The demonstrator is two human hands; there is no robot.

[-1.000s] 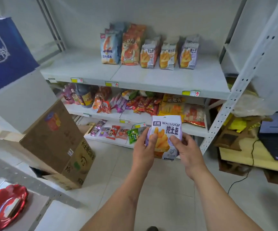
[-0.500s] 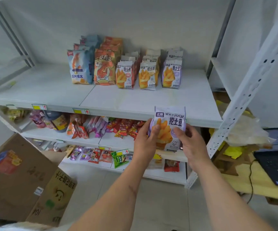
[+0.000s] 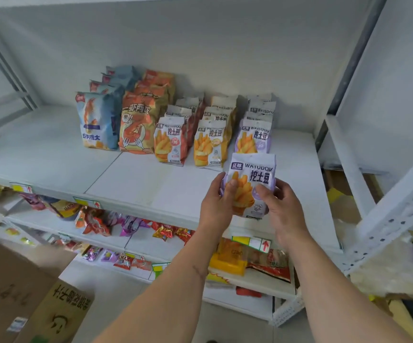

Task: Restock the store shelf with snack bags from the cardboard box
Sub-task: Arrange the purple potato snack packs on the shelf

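I hold a purple and white snack bag (image 3: 253, 174) upright over the front of the white top shelf (image 3: 151, 184). My left hand (image 3: 216, 206) grips its left side and my right hand (image 3: 283, 209) grips its right side, thumbs on the front. Just behind it stands a row of matching purple bags (image 3: 253, 139). To their left are rows of yellow bags (image 3: 210, 144), orange-red bags (image 3: 170, 142), big orange shrimp bags (image 3: 138, 125) and blue bags (image 3: 96, 120). The cardboard box (image 3: 15, 293) lies at the lower left on the floor.
Two lower shelves (image 3: 136, 241) carry small mixed snack packets. A perforated white upright (image 3: 383, 233) frames the shelf on the right, with clutter and a yellow surface (image 3: 403, 315) beyond it. The left half of the top shelf is bare.
Both hands have lifted the purple bag up and forward, from below the shelf edge to over the top shelf near the purple row. The view has moved closer to the shelf.
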